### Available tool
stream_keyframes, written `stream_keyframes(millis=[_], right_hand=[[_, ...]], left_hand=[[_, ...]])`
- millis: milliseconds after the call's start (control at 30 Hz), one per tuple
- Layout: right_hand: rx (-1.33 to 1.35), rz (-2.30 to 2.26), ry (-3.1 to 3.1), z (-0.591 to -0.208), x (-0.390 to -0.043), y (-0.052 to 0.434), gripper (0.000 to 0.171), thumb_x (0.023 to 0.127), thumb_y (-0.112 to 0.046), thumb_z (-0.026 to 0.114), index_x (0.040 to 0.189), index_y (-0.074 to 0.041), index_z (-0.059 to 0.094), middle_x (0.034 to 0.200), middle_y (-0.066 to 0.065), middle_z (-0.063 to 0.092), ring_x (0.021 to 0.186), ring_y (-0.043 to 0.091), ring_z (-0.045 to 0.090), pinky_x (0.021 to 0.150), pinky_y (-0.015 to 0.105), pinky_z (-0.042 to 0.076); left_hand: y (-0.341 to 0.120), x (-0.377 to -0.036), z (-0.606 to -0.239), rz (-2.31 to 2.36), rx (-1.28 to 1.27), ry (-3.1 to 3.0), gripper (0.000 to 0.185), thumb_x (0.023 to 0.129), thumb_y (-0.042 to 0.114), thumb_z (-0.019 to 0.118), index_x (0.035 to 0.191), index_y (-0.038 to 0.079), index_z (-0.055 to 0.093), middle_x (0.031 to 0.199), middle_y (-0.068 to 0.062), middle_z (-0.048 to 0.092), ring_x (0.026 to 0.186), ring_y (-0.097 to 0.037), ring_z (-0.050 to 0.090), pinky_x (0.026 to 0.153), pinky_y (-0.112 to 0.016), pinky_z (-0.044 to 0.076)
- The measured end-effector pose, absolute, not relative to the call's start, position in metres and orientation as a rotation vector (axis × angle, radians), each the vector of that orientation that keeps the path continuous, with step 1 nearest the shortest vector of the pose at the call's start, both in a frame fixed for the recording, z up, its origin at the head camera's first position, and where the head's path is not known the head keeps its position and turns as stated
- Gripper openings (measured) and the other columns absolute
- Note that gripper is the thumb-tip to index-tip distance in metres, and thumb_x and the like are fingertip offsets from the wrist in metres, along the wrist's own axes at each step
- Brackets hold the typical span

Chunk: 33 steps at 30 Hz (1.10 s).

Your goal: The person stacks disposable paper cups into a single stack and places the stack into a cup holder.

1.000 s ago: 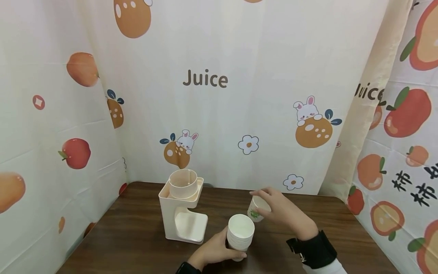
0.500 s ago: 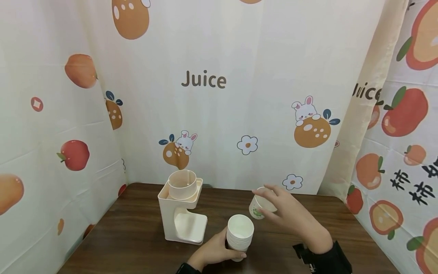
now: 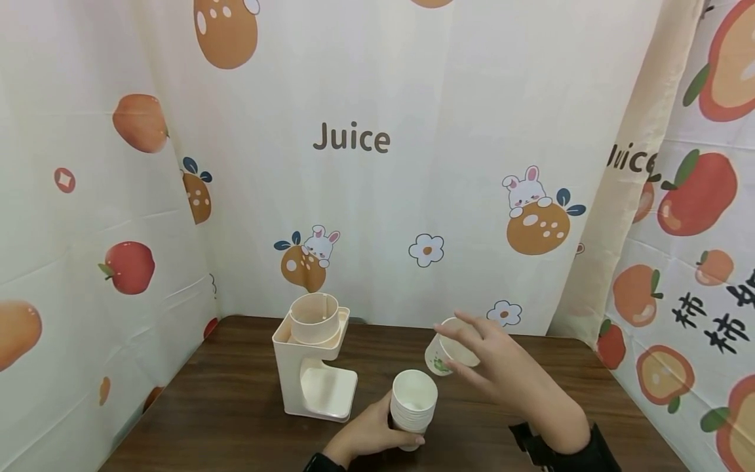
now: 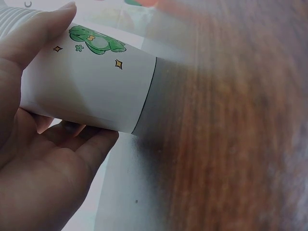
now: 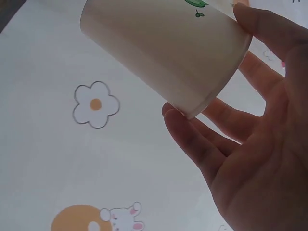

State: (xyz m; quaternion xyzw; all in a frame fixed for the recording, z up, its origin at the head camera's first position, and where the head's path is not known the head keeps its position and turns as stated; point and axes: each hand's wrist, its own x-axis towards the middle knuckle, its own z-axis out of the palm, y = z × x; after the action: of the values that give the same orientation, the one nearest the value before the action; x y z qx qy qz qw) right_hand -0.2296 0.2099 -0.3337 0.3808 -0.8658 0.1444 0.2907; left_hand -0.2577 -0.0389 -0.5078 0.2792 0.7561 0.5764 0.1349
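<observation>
In the head view my left hand (image 3: 371, 429) grips a stack of white paper cups (image 3: 414, 401) on the brown table, thumb in front, open ends up. The left wrist view shows a green cartoon animal on the lowest paper cup (image 4: 96, 82). Up and to the right of the stack, my right hand (image 3: 501, 360) pinches a single paper cup (image 3: 439, 359) by its rim. That cup is tilted, its mouth toward the palm. In the right wrist view the thumb and fingertips (image 5: 180, 122) hold the cup's rim (image 5: 226, 82) from both sides.
A cream-white appliance (image 3: 289, 377) stands left of the stack, with a round cylinder (image 3: 315, 318) on top and a low platform (image 3: 330, 391) at its front. Fruit-printed curtains (image 3: 377, 196) hang behind the wooden table (image 3: 224, 393) and along both sides.
My right hand has moved slightly right and up with the single cup, which now tilts more. The left hand and the stack have stayed in place.
</observation>
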Motion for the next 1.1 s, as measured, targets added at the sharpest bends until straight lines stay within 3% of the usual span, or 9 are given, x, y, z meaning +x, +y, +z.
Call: stream_keyframes(millis=[233,533,1100], right_hand=[[1.105,0.377,-2.236,-0.326,-0.216,0.200,0.048,0.094,-0.038,0.072,0.139,-0.031,0.058,0.142,0.010,0.053,0.122,0.032,0.056,0.085,0.052,0.054],[1.183,0.403,-2.254,-0.335,-0.212,0.185,0.059,0.085,-0.028,0.082,0.139,-0.032,0.058,0.142,0.010,0.053,0.123,0.029,0.056,0.083,0.041,0.056],[1.257,0.489,-2.496,-0.362,-0.223,0.172,0.046,0.093,-0.035,0.073,0.136,-0.037,0.058,0.142,0.005,0.053,0.130,0.026,0.051,0.088,0.041,0.054]], left_hand=[[-0.040,-0.258,-0.508,1.666,0.829,2.201,0.072,0.084,0.026,0.084,0.143,0.020,0.042,0.123,0.010,0.060,0.113,-0.011,0.058,0.097,-0.038,0.043],[-0.039,-0.258,-0.509,1.676,0.847,2.159,0.072,0.085,0.024,0.082,0.143,0.021,0.041,0.122,0.009,0.059,0.112,-0.011,0.058,0.094,-0.035,0.044],[-0.040,-0.257,-0.506,1.670,0.869,2.142,0.071,0.087,0.026,0.081,0.144,0.021,0.040,0.122,0.009,0.060,0.111,-0.011,0.059,0.094,-0.033,0.044]])
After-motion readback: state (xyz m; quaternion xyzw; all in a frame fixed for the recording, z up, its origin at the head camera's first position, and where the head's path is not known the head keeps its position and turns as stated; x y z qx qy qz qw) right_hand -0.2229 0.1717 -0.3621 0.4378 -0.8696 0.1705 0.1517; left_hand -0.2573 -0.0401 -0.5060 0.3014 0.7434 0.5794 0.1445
